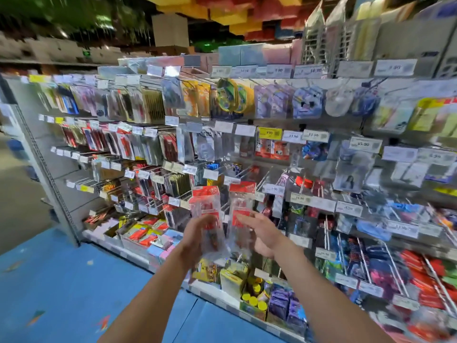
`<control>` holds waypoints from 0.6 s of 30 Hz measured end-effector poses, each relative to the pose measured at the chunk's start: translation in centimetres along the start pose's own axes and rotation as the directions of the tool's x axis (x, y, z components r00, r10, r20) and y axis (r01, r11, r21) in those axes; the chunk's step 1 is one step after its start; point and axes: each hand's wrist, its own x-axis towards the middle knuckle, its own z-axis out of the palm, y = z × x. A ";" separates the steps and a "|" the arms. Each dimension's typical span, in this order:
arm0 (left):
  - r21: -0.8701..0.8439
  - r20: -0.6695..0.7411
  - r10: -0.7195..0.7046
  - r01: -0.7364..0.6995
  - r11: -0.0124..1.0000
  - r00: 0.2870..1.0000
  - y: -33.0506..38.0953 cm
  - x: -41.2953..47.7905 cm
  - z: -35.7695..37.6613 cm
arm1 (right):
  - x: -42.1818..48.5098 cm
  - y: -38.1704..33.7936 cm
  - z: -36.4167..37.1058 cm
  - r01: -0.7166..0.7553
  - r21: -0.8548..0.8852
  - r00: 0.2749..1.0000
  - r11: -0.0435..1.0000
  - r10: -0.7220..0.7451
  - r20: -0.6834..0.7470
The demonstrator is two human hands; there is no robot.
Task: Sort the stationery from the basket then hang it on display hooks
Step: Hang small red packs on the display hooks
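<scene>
Gripping a clear red-topped packet (206, 211) in left hand (196, 235), raised before mid-rack hooks (262, 178). Reaching right hand (263, 235) against second packet (241, 206); cannot tell grip, too blurred. Could miss the hanger hole and drop a slick packet to the floor (74, 280) while juggling two.

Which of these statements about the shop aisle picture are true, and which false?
1. The left hand holds a clear packet with a red header. True.
2. The floor is red. False: it is blue.
3. A yellow price tag reads 9.99. True.
4. The right hand hangs at the person's side. False: it is raised, fingers straight, beside a second red-topped packet.
5. The display rack has only bare hooks. False: packets crowd them.
</scene>
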 end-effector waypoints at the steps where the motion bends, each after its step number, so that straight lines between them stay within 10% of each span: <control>1: 0.007 0.025 0.004 -0.004 1.000 1.000 0.8 1.4 -1.2 | 1.3 -0.2 0.0 -0.012 0.045 0.999 0.999 0.014 -0.038; 18: 0.068 0.309 -0.142 0.127 0.990 0.941 3.0 30.4 -8.8 | 21.9 6.1 -6.3 -0.262 -0.148 0.895 0.954 0.183 -0.408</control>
